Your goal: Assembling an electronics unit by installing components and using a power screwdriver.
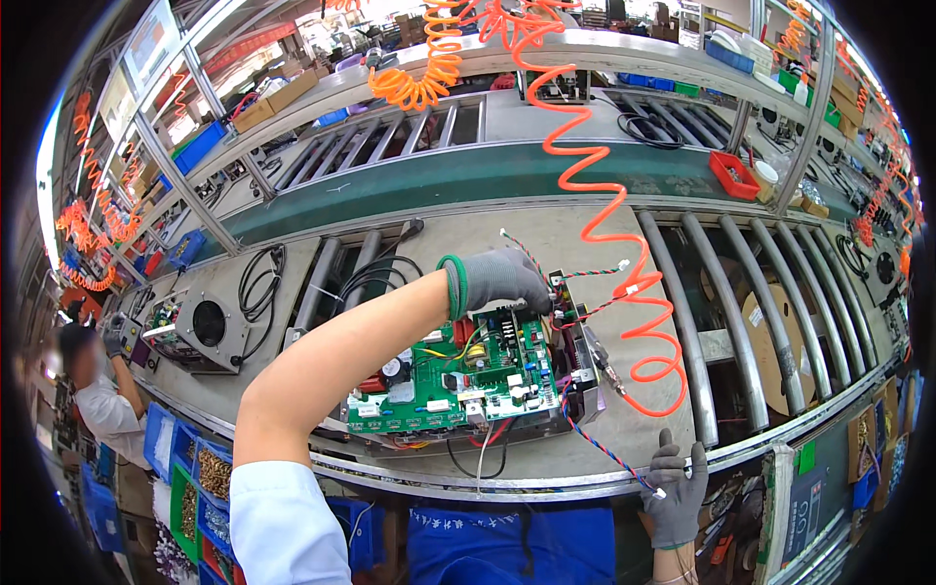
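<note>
My left hand (505,279), in a grey glove with a green cuff, reaches over the far right corner of a green circuit board (458,385). Its fingers curl down beside black heat sinks and thin twisted wires; the fingertips and anything in them are hidden. The board sits in an opened metal-cased unit on the bench. A red-and-blue twisted cable (600,447) runs from the unit to my gloved right hand (675,492) at the bench's front edge. Its fingers are apart, and the cable's white plug lies against the hand. An air-tool fitting (612,378) on an orange coiled hose lies right of the unit.
The orange coiled hose (590,185) hangs down over the bench. Metal rollers (746,322) lie to the right. A fan-fitted unit (200,331) stands at left, near a co-worker (102,390). Parts bins (185,502) flank the lower left. A red bin (733,175) stands beyond.
</note>
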`<state>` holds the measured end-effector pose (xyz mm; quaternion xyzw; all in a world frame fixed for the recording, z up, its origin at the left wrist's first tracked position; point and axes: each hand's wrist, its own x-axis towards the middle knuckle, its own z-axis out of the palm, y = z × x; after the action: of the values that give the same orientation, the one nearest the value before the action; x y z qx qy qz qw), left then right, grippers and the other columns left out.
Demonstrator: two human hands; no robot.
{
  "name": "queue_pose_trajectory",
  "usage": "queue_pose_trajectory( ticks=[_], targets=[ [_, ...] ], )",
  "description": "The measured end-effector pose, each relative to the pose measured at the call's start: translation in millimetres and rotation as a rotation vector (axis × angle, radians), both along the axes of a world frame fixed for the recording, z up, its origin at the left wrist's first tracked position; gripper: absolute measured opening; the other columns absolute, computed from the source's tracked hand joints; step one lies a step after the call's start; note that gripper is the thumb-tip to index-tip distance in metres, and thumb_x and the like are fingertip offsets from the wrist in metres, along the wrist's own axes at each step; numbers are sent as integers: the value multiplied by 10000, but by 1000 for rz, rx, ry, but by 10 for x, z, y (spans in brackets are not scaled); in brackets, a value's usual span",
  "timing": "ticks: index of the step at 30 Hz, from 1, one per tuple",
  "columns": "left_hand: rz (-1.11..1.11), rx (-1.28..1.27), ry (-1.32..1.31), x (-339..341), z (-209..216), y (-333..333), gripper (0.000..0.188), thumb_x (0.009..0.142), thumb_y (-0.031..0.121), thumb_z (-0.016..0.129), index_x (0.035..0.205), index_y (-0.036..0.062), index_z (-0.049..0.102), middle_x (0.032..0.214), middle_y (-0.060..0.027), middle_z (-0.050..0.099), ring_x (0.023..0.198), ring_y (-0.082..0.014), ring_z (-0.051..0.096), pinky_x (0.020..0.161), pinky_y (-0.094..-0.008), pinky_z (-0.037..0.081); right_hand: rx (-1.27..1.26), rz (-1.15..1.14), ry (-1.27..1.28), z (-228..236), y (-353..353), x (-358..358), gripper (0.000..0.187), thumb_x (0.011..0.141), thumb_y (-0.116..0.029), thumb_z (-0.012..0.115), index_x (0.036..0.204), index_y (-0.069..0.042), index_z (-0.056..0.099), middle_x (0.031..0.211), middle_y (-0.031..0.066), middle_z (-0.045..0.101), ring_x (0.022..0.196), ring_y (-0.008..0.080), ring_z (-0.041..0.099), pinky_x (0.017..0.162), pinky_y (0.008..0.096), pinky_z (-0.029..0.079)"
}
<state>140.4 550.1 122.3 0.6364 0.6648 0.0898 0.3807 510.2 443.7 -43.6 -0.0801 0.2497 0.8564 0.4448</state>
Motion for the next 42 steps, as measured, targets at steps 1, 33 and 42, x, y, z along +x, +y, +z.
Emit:
queue_pose_trajectory(
  ticks=[1, 33, 42],
  targets=[
    [5, 29, -29, -41, -34, 16, 344, 700, 303, 706, 897, 22, 724, 843, -89, 683, 811, -167, 616, 757, -314, 471, 77, 26, 48, 46, -3, -24, 541, 921, -364, 553, 1267, 47, 493, 925, 73, 582, 702, 84, 554, 574, 224, 462],
    [-61, 401, -228, -295, 403, -728, 207, 818, 155, 613, 954, 16, 685, 861, -76, 696, 805, -120, 639, 738, -285, 508, 2159, -224, -1852, 1884, 897, -1906, 374, 824, -135, 583, 1182, -28, 549, 1054, 122, 654, 981, 270, 601, 901, 378, 438],
    [-34, 781, 89, -337, 193, -834, 217, 820, 195, 624, 965, 45, 683, 917, -111, 700, 905, -243, 649, 898, -361, 444, 2170, -75, -2048, 1737, 996, -2095, 198, 782, -227, 656, 942, -122, 707, 816, 69, 679, 876, 248, 603, 842, 375, 412]
  ],
)
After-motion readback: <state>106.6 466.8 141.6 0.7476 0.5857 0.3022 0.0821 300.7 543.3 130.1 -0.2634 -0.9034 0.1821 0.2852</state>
